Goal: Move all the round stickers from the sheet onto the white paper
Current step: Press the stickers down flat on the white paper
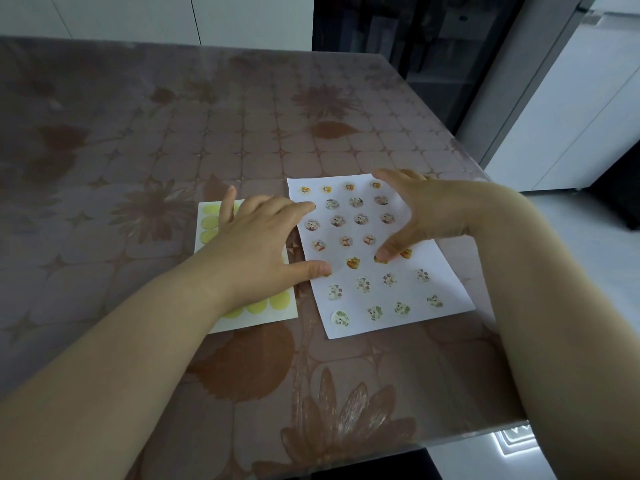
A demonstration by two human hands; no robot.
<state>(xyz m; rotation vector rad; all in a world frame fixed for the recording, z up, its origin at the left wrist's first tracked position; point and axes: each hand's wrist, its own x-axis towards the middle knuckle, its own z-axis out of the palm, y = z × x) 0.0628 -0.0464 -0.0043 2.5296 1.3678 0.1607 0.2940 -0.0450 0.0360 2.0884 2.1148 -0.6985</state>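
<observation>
The white paper (446,265) lies on the table and carries several round picture stickers (353,263) in rows. Left of it lies the sticker sheet (209,221), showing only pale yellow round backing spots where it is visible. My left hand (256,247) lies spread over the sheet, its thumb and fingertips touching the paper's left edge. My right hand (433,213) arches over the paper's right half. Its thumb tip presses on a sticker in the orange row, and its fingers reach the far right corner.
The table (173,133) has a brown flowered cover. Its right edge runs close to the paper and its near edge lies below my right forearm. Beyond the table stand a dark cabinet (433,46) and white cupboards (571,116).
</observation>
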